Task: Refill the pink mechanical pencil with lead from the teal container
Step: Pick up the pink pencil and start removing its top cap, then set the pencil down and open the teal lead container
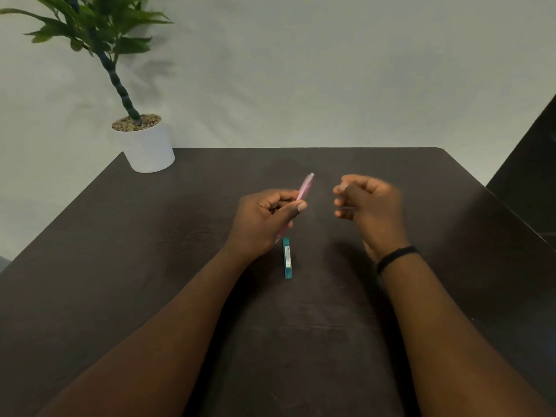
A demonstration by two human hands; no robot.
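My left hand [266, 219] grips the pink mechanical pencil [306, 185] around its middle, the upper end pointing up and away to the right. The slim teal lead container [287, 258] lies flat on the dark table [150, 266], just below and right of my left hand. My right hand [368, 201] hovers to the right of the pencil, blurred, fingers curled inward. A thin pale sliver shows near its lower fingers; whether it pinches a lead or the pencil's cap I cannot tell.
A white pot [147, 145] with a green plant [99, 31] stands at the table's far left corner. A black band [397, 257] circles my right wrist. A dark surface [529, 164] rises at the right edge. A pale wall lies behind.
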